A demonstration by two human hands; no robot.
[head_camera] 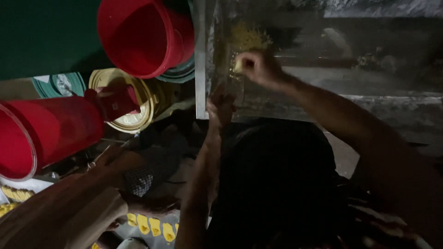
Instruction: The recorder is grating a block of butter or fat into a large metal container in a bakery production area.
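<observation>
right hand [258, 67]: fingers pinched on a small pale yellow piece [238, 66], just below the yellow crumb pile [248, 37] | left hand [221, 105]: below that pile, raised, fingers' state unclear | red bucket [143, 34]: left of pile

You worked in dim light, a dark green wall [46, 37] at upper left, grey concrete ledges [392, 99] at right, red buckets [143, 37] nearby.

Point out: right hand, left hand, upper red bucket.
right hand [258, 67], head view, back of the fist.
left hand [221, 105], head view, middle of the hand.
upper red bucket [138, 34], head view, inner wall.
</observation>
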